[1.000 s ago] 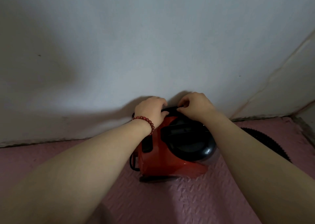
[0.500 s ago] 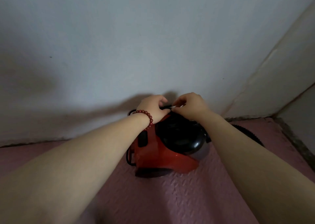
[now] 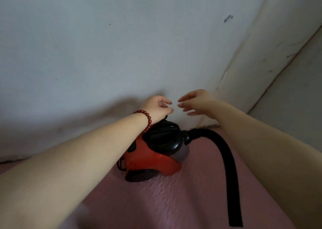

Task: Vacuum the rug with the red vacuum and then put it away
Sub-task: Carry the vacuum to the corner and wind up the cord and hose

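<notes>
The red vacuum [image 3: 149,157] with its black top sits on the pink rug [image 3: 174,202] close against the wall. Its black ribbed hose [image 3: 228,173] leaves the right side and curves down toward me. My left hand [image 3: 157,107], with a red bead bracelet on the wrist, hovers just above the vacuum's back with fingers loosely curled and nothing in them. My right hand [image 3: 196,102] hangs beside it, fingers spread and relaxed, holding nothing. The fingertips of the two hands nearly meet in front of the wall.
A pale grey wall [image 3: 122,46] rises right behind the vacuum. A cream panel or door frame [image 3: 261,54] slants up at the right, forming a corner. A thin black cord loop [image 3: 120,164] shows at the vacuum's left side.
Both hands have let go of the vacuum's black top and lifted off it. The view has tilted up and left, so the hose now shows at the right.
</notes>
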### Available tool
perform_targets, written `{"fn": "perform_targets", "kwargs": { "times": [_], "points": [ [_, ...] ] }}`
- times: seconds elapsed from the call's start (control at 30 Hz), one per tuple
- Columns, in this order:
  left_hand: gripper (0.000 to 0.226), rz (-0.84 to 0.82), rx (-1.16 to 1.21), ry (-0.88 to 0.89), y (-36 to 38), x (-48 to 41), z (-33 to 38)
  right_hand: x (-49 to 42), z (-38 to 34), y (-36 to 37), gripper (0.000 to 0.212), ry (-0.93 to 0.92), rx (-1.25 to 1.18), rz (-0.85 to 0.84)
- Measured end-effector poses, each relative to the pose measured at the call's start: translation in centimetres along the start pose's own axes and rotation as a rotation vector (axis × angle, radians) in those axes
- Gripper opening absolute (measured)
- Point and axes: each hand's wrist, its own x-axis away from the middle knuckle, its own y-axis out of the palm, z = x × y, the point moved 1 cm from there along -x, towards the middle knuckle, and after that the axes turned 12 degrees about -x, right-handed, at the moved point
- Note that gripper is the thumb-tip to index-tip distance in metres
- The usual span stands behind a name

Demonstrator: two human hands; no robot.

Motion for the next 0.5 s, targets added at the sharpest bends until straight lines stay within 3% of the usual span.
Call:
{"fn": "perform_targets", "kwargs": {
  "times": [0.5],
  "points": [
    [0.021,-0.216,0.121,0.074,7.6,2.0,4.6,5.6,7.1,-3.5,0.012,-0.02,-0.42,0.22]
  ]
}}
